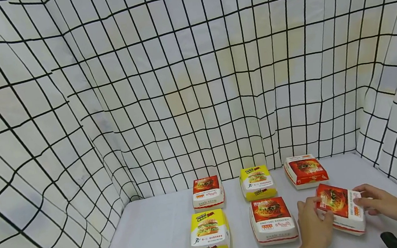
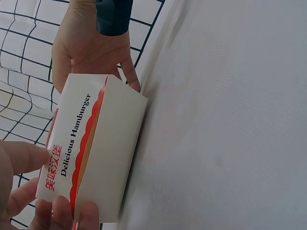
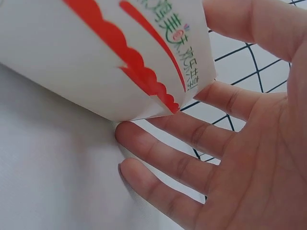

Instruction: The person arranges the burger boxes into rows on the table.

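Note:
At the right of the table, both hands hold a red and white hamburger box (image 1: 338,206) with a burger picture on its lid. My left hand (image 1: 313,225) is at its left end, thumb and fingers around the corner. In the left wrist view, fingertips (image 2: 62,211) press the side of the box, which reads "Delicious Hamburger". My right hand (image 1: 387,204) holds the opposite end, its thumb on the near side and fingers (image 3: 158,148) reaching behind and under the edge. The box sits turned at an angle, its base close over the tabletop.
Other burger boxes stand in two rows: a red and white box (image 1: 273,222) just left of my left hand, a yellow box (image 1: 209,232) beyond it. Behind are a red box (image 1: 306,170), a yellow box (image 1: 258,182) and another red box (image 1: 208,191). A black-grid white cloth wall (image 1: 217,97) surrounds the table.

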`<state>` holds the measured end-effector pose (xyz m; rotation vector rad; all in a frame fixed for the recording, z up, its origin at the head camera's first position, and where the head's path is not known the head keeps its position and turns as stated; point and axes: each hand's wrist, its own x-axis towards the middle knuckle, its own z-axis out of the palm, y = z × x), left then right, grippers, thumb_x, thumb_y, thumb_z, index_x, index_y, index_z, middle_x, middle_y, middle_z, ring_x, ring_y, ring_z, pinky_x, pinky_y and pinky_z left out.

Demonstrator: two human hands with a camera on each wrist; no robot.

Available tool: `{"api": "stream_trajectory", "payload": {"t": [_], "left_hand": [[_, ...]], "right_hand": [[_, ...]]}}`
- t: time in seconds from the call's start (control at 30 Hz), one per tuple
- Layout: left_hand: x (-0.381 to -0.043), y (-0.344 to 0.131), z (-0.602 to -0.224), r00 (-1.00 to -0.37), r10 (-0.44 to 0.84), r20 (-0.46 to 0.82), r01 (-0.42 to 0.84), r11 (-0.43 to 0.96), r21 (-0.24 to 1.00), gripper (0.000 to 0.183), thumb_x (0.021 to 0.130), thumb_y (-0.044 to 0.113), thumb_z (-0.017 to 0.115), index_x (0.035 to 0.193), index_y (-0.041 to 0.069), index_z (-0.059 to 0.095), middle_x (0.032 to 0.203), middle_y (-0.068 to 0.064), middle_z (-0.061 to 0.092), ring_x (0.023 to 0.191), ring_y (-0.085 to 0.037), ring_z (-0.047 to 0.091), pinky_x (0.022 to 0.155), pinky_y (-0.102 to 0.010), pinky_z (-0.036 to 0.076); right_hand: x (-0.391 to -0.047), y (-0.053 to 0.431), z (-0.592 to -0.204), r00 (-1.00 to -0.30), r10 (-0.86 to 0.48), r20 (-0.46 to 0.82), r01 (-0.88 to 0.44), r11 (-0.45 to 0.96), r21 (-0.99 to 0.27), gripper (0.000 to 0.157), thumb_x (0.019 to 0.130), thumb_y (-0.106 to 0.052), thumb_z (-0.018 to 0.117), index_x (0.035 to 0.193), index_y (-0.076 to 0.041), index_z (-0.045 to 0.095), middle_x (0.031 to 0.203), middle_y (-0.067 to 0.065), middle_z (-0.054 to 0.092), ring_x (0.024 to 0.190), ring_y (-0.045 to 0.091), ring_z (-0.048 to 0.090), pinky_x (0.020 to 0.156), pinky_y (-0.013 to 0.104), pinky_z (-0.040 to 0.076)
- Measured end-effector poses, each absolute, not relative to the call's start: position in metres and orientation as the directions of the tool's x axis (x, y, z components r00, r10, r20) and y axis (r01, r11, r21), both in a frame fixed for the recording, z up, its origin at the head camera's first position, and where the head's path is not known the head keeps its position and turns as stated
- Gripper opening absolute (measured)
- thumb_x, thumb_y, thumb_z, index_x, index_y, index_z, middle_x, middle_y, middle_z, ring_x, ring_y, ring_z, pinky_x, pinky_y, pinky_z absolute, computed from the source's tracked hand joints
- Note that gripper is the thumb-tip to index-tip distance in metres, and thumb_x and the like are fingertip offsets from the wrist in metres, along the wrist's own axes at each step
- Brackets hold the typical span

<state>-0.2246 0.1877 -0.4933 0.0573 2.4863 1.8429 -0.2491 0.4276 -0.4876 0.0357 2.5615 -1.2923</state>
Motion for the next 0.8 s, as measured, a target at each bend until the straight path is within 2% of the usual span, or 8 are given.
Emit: {"api": "stream_trajectory", "payload": {"t": [0.17,0.3,0.43,0.7,0.8], "left_hand": [[-0.2244,0.1863,-0.4915,-0.998,0.062,-0.020,-0.001,0.291,0.957,0.039,0.083,0.017,0.082,0.113,0.035,0.066,0.092,0.011,0.041,0.074,-0.005,0.042,0.062,-0.024,0.035],[-0.2242,0.1858,-0.4917,-0.998,0.063,-0.008,0.012,0.312,0.950,0.039,0.082,0.019,0.082,0.114,0.035,0.066,0.096,0.012,0.042,0.084,-0.001,0.046,0.075,-0.024,0.044],[-0.2244,0.1856,-0.4923,-0.998,0.066,-0.009,0.012,0.320,0.947,0.040,0.082,0.021,0.081,0.115,0.036,0.065,0.100,0.012,0.042,0.092,0.000,0.046,0.086,-0.026,0.047],[-0.2240,0.1845,-0.4926,-0.995,0.095,0.001,0.032,0.329,0.944,0.041,0.084,0.024,0.080,0.118,0.038,0.064,0.103,0.010,0.038,0.095,-0.002,0.043,0.088,-0.027,0.045],[-0.2236,0.1838,-0.4929,-0.995,0.096,0.011,0.042,0.332,0.942,0.042,0.083,0.023,0.080,0.119,0.039,0.064,0.104,0.010,0.038,0.097,-0.002,0.043,0.089,-0.028,0.045]], "right_hand": [[-0.2492,0.4286,-0.4885,-0.965,-0.094,-0.245,0.141,0.600,-0.787,0.065,0.106,-0.043,0.048,0.140,0.011,0.039,0.132,0.038,0.054,0.107,0.025,0.065,0.084,0.045,0.059],[-0.2492,0.4290,-0.4892,-0.966,-0.086,-0.243,0.142,0.610,-0.780,0.062,0.106,-0.044,0.048,0.136,0.010,0.042,0.132,0.036,0.054,0.109,0.025,0.063,0.084,0.043,0.058],[-0.2491,0.4291,-0.4897,-0.966,-0.085,-0.243,0.140,0.617,-0.774,0.061,0.107,-0.045,0.045,0.134,0.009,0.045,0.134,0.035,0.053,0.112,0.026,0.061,0.084,0.041,0.058],[-0.2487,0.4285,-0.4892,-0.965,-0.067,-0.252,0.154,0.635,-0.757,0.059,0.106,-0.047,0.045,0.129,0.007,0.049,0.121,0.017,0.065,0.102,0.017,0.057,0.078,0.034,0.052],[-0.2490,0.4283,-0.4891,-0.964,-0.074,-0.256,0.154,0.627,-0.764,0.060,0.106,-0.047,0.045,0.131,0.008,0.048,0.121,0.016,0.065,0.101,0.017,0.056,0.077,0.034,0.051]]}}
